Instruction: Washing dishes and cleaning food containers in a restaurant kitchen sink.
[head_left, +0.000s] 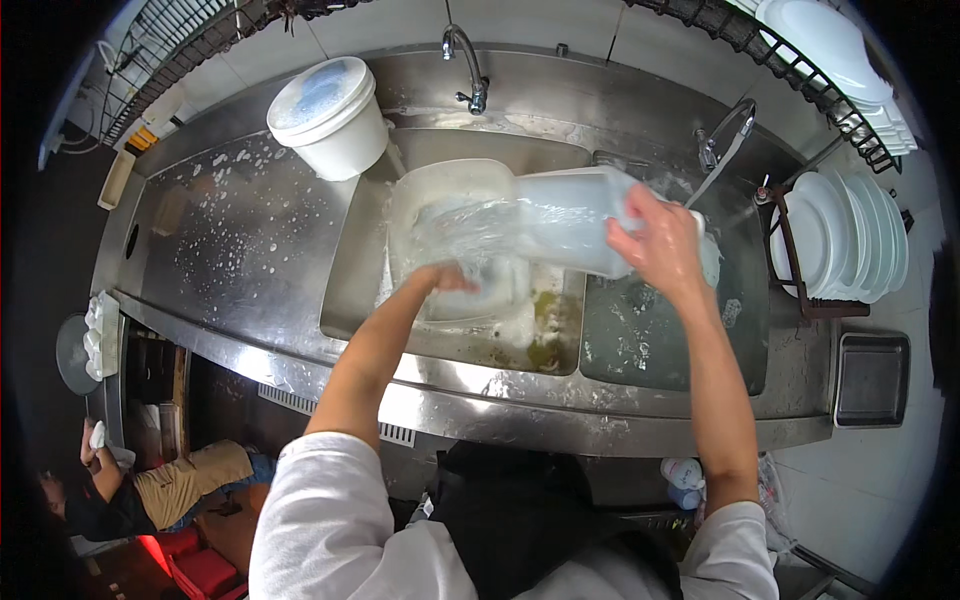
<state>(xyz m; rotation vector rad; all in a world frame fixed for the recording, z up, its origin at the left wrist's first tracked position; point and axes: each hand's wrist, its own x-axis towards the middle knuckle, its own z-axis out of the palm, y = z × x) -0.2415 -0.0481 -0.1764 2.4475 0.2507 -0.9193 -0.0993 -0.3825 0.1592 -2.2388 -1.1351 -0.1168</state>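
Observation:
My right hand (660, 236) grips the end of a translucent plastic container (566, 217), tipped on its side over the divider between two sink basins. Water (469, 229) streams from its mouth into a pale plastic tub (401, 195) in the left basin (356, 285). My left hand (454, 277), blurred, is over the near part of this tub, with its fingers extended and nothing visible in them. Suds and yellow-green residue (546, 349) lie on the basin floor beside the tub. Cloudy water fills the right basin (675, 345).
A lidded white bucket (334, 127) stands behind the left basin's corner. One faucet (472, 75) is at the back; another faucet (724, 139) runs into the right basin. White plates (821, 232) stand in a rack at right, near a metal tray (871, 380). Another person (165, 487) is at lower left.

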